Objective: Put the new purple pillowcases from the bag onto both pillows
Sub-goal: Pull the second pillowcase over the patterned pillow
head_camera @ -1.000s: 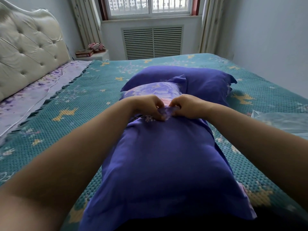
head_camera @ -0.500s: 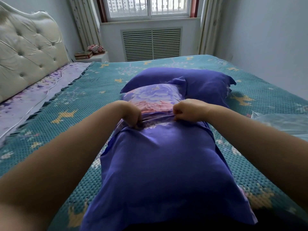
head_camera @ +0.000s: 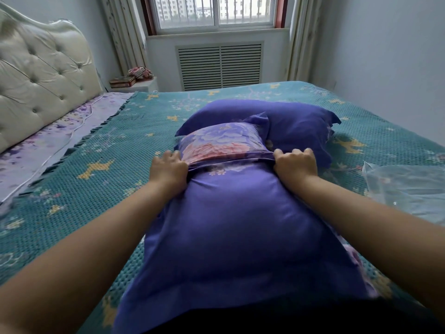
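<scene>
The near pillow (head_camera: 224,143) lies mid-bed, its far end bare; the left hand (head_camera: 167,171) and right hand (head_camera: 295,162) each pinch the pillowcase (head_camera: 236,225) hem at a corner; best pull both corners evenly away, keeping the hem taut.

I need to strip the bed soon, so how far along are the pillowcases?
Done: the far pillow looks fully covered in purple. In hand: the left hand and right hand grip the open edge of the near pillowcase, with the pillow's floral end sticking out. Left: pull the case over that end. The plastic bag lies at the right.
</scene>
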